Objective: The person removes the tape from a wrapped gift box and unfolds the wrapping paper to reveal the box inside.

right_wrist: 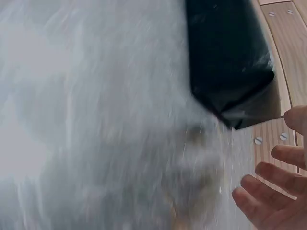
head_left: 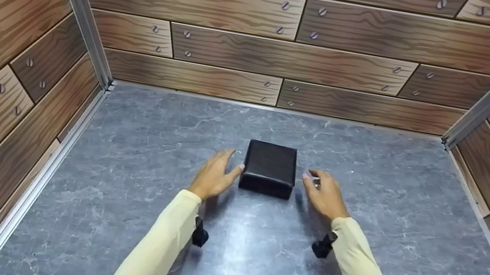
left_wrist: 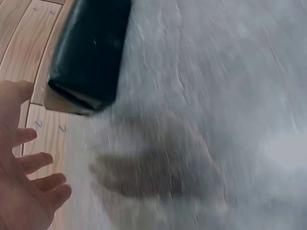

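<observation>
While I watch from my station, the relation I care about runs sideways: the black box [head_left: 270,164] sits on the grey marbled surface [head_left: 109,174] between the left hand [head_left: 216,175] and the right hand [head_left: 324,193], a little ahead of both wrists. From the head view I judge the left hand the nearer, its thumb tip lying right at the box's left side; whether it touches, I cannot tell. On the other side I see a narrow strip of surface between the right thumb and the box. Neither hand holds anything: the thumbs stand well away from the fingers, which are loose and slightly spread in both wrist views. The box's longer axis seems to me to run away from the person, toward the far plank wall [head_left: 227,5], though the slanted view makes that uncertain; its flanks face the palms.
</observation>
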Demonstrator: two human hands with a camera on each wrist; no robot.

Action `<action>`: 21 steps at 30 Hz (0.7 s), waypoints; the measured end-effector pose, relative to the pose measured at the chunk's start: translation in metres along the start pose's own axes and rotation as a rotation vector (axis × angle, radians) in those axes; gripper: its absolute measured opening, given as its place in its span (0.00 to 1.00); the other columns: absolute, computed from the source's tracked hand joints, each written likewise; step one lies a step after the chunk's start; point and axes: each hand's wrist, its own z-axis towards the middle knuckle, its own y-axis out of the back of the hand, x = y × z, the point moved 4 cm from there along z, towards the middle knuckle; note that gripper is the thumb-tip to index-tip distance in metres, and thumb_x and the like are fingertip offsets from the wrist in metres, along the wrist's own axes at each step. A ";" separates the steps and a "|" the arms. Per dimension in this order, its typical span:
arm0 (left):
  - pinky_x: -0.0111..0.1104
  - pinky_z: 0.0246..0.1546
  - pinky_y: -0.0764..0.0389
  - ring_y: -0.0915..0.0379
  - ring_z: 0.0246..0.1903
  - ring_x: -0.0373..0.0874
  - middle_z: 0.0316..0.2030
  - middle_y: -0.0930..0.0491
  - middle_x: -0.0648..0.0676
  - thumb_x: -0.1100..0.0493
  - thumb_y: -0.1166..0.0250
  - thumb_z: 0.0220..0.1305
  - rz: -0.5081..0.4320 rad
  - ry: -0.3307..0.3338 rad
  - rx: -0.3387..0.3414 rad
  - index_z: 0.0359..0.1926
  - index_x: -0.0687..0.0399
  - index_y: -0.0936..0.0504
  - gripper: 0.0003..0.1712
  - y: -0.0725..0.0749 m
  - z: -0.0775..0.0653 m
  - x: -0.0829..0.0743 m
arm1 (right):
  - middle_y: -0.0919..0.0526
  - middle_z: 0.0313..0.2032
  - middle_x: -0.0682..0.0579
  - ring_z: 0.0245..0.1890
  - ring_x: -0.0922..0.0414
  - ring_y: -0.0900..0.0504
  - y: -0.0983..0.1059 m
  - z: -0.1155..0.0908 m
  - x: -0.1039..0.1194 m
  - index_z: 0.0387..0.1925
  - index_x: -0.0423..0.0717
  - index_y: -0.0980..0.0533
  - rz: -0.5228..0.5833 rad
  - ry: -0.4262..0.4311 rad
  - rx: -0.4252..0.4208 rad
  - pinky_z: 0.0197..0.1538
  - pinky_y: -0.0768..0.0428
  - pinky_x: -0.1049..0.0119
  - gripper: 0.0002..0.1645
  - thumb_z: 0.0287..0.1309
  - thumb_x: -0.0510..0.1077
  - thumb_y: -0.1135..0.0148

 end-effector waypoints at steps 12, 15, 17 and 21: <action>0.47 0.64 0.26 0.25 0.60 0.62 0.64 0.27 0.69 0.54 0.43 0.76 -0.319 0.071 0.028 0.71 0.66 0.32 0.30 -0.015 0.007 -0.012 | 0.18 0.51 0.32 0.45 0.46 0.15 -0.023 0.007 0.012 0.59 0.26 0.26 0.261 -0.208 0.015 0.44 0.16 0.66 0.25 0.73 0.44 0.43; 0.47 0.64 0.26 0.26 0.61 0.62 0.63 0.26 0.71 0.56 0.42 0.75 -0.394 0.098 0.021 0.71 0.67 0.34 0.30 -0.018 0.009 -0.013 | 0.19 0.52 0.30 0.39 0.52 0.15 -0.025 0.008 0.014 0.58 0.24 0.26 0.311 -0.238 0.006 0.38 0.18 0.74 0.25 0.72 0.42 0.41; 0.46 0.64 0.26 0.27 0.62 0.62 0.61 0.25 0.71 0.57 0.42 0.74 -0.425 0.103 0.014 0.70 0.69 0.34 0.30 -0.020 0.010 -0.014 | 0.20 0.52 0.30 0.37 0.57 0.17 -0.026 0.009 0.015 0.59 0.23 0.27 0.340 -0.262 0.001 0.37 0.20 0.76 0.25 0.71 0.41 0.40; 0.44 0.64 0.26 0.26 0.61 0.60 0.60 0.24 0.70 0.59 0.42 0.74 -0.439 0.109 0.005 0.68 0.72 0.32 0.28 -0.022 0.011 -0.016 | 0.19 0.51 0.30 0.33 0.60 0.19 -0.027 0.010 0.015 0.59 0.23 0.27 0.376 -0.304 0.004 0.37 0.18 0.73 0.26 0.71 0.41 0.40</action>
